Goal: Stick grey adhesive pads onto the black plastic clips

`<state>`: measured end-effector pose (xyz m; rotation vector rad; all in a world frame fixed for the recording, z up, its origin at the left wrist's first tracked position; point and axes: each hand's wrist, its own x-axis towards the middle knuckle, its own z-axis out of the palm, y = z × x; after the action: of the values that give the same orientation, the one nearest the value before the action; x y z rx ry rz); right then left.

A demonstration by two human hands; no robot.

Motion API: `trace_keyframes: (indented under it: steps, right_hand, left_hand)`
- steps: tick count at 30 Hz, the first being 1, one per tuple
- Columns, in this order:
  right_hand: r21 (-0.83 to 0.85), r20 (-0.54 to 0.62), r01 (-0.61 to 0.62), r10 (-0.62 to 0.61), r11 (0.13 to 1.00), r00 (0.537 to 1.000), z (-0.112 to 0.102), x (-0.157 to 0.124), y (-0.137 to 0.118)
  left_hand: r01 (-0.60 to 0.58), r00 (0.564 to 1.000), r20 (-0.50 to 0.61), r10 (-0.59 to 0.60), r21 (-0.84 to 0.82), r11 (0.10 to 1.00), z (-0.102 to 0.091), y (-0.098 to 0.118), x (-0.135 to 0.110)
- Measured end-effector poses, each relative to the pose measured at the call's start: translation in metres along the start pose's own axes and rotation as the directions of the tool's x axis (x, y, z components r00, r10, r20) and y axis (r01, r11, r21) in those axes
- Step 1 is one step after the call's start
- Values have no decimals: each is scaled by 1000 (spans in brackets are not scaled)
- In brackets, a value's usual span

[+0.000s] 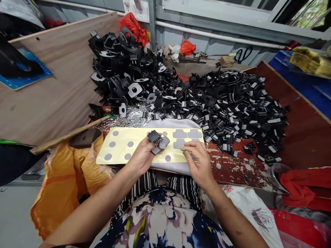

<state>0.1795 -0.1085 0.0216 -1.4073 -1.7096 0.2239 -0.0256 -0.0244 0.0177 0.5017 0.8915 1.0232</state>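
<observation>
My left hand [144,155] is closed around a black plastic part [154,137] with a flat grey face [163,142], held above a pale yellow sheet [139,146]. Grey pads lie on this sheet: round ones [130,144] at the left and middle, larger shaped ones [180,133] at the right. Over the sheet's right end is my right hand [198,160], thumb and forefinger tips close together beside a larger grey pad [178,144]. Whatever sits between those tips is too small to make out. The right hand covers some pads.
Behind the sheet rise a heap of larger black parts [116,69] and a heap of small black clips [232,103]. Thin metal pins [129,117] lie scattered at left, near a wooden stick [72,134]. Boards [62,69] flank the left; a plastic cup [279,175] stands right.
</observation>
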Motion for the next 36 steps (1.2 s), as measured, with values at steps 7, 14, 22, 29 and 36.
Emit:
trace_keyframes:
  steps: [7,14,22,29,36]
  right_hand:
    - [-176,101,100,-83,979,991,25,3,-13]
    - [-43,114,57,-52,997,992,9,-9,-12]
    - [-417,305,76,60,906,950,37,-13,31]
    - [-315,481,154,18,937,877,9,39,43]
    - [-549,113,140,-92,824,989,1,214,95]
  left_hand:
    - [95,986,136,-97,27,995,15,-25,-18]
    - [-41,999,39,38,87,995,-3,0,-8]
    - [198,938,154,-311,498,844,-12,11,-19]
    - [-158,981,174,89,434,887,32,134,46]
    - [-635,772,393,500,521,570,36,90,59]
